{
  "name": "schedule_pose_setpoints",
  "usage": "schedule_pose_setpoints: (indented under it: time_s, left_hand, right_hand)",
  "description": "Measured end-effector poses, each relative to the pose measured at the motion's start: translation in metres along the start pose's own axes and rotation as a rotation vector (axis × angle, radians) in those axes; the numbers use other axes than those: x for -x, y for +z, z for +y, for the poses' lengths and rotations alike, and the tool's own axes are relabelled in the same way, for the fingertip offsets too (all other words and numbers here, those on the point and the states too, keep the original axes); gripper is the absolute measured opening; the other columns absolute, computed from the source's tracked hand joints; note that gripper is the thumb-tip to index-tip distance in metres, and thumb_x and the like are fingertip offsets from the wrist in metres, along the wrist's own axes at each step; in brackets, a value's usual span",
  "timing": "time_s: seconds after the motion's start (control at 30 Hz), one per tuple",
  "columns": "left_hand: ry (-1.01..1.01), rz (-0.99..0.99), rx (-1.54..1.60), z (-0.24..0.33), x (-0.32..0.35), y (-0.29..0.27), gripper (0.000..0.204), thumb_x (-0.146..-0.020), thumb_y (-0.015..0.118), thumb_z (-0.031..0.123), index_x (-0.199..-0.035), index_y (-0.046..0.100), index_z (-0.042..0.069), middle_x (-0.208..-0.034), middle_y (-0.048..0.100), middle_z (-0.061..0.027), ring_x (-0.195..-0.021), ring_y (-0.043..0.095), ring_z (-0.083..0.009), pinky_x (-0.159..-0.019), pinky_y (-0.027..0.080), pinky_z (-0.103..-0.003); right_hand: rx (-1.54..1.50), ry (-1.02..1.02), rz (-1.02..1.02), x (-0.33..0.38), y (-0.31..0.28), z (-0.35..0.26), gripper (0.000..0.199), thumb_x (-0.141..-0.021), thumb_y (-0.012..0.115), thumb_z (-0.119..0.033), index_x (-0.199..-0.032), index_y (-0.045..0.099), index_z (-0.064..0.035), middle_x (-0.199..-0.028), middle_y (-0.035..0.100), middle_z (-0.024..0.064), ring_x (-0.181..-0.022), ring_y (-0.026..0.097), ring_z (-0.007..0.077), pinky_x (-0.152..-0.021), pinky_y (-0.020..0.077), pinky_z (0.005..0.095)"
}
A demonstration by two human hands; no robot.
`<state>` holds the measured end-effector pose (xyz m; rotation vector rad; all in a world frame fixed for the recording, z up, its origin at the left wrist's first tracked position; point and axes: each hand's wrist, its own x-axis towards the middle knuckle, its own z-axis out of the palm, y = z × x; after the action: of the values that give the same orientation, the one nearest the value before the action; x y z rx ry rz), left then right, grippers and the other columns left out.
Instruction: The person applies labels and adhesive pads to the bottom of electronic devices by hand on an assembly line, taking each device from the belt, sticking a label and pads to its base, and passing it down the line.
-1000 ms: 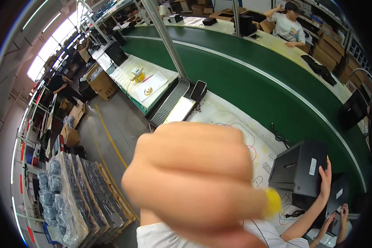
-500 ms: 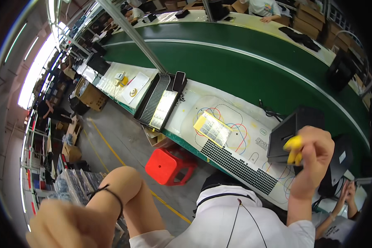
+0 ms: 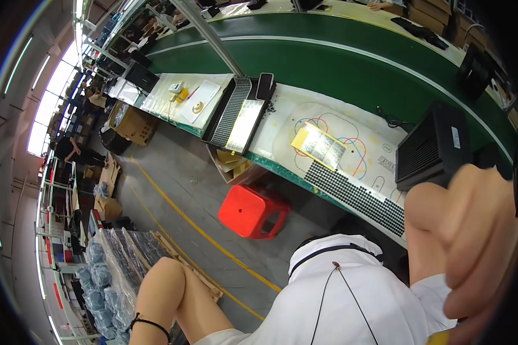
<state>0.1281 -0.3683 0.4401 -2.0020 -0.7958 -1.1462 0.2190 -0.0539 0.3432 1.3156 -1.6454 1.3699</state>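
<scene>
My right hand (image 3: 472, 230) is raised close to the camera at the right, large and smeared by motion. Its fingers are bent, but their tips run out of sight, so what they hold, if anything, is hidden. A yellow patch shows at the lower edge beneath it. My left arm (image 3: 164, 293), with a dark cord round the wrist, bends down at the lower left; the hand itself is outside the picture. On the bench before me lie a yellow-edged sheet of silvery labels (image 3: 319, 146) and a sheet with rows of small black pads (image 3: 357, 198). Behind my right hand stands a black ribbed case (image 3: 434, 149).
A black tray (image 3: 210, 131) on the bench holds a perforated strip, a bright label sheet and a phone (image 3: 265, 86). Beyond runs a green conveyor belt (image 3: 328, 63). A red stool (image 3: 247, 213) and a carton (image 3: 230, 167) stand below the bench edge. Wrapped goods (image 3: 118, 259) are at left.
My right hand has come up and nearer the camera, away from the black case. My left hand has dropped out of the picture. The view has shifted, so the bench sits higher.
</scene>
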Motion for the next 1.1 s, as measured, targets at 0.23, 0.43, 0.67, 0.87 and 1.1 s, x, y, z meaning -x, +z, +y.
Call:
schedule_pose_setpoints:
  time_s: [0.23,0.43,0.67,0.87,1.1]
  left_hand:
    - [0.033,0.065,0.213,0.023,0.033,-0.034,0.026,-0.073,0.056,-0.003,-0.059,0.041,0.013,-0.050,0.042,0.0076,-0.041,0.038,-0.0008,-0.042,0.016,-0.021]
    - [-0.179,-0.357,0.708,0.007,0.112,-0.053,0.006,-0.066,0.067,0.010,-0.071,0.064,0.012,-0.065,0.062,0.0023,-0.054,0.056,-0.0111,-0.048,0.035,-0.023]
    - [-1.297,-0.474,1.137,-0.066,0.295,0.040,0.013,-0.089,0.058,0.009,-0.097,0.062,-0.001,-0.093,0.063,-0.0097,-0.084,0.059,-0.0208,-0.070,0.044,-0.025]
    - [-1.760,-0.471,0.726,-0.129,0.459,0.185,0.028,-0.092,0.060,0.020,-0.112,0.060,0.000,-0.096,0.065,-0.0070,-0.086,0.060,-0.0161,-0.077,0.046,-0.027]
    - [-1.590,-0.756,-0.207,-0.230,0.575,0.284,0.056,-0.076,0.071,0.040,-0.113,0.058,0.000,-0.109,0.060,-0.0216,-0.102,0.058,-0.0368,-0.087,0.047,-0.045]
  right_hand:
    - [-0.072,-0.115,-0.233,-0.013,0.030,-0.046,0.025,-0.093,0.059,-0.028,-0.098,0.068,-0.0054,-0.089,0.064,0.0037,-0.071,0.059,0.0071,-0.061,0.0431,0.0197]
    - [-0.133,0.151,-0.630,0.021,0.065,-0.028,0.028,-0.092,0.061,-0.031,-0.105,0.068,-0.0065,-0.092,0.065,0.0032,-0.073,0.060,0.0116,-0.059,0.0448,0.0210]
    - [-0.282,1.177,-0.227,0.116,0.086,0.069,0.033,-0.089,0.066,-0.026,-0.111,0.063,-0.0025,-0.098,0.066,0.0048,-0.081,0.060,0.0148,-0.066,0.0470,0.0254]
    - [-0.070,1.465,-0.033,0.185,0.102,0.112,0.040,-0.091,0.061,-0.035,-0.119,0.060,-0.0063,-0.097,0.066,0.0081,-0.089,0.061,0.0168,-0.077,0.0475,0.0301]
    - [0.077,1.554,0.108,0.245,0.072,0.124,0.043,-0.091,0.060,-0.039,-0.119,0.060,-0.0062,-0.098,0.066,0.0115,-0.092,0.061,0.0219,-0.083,0.0477,0.0328]
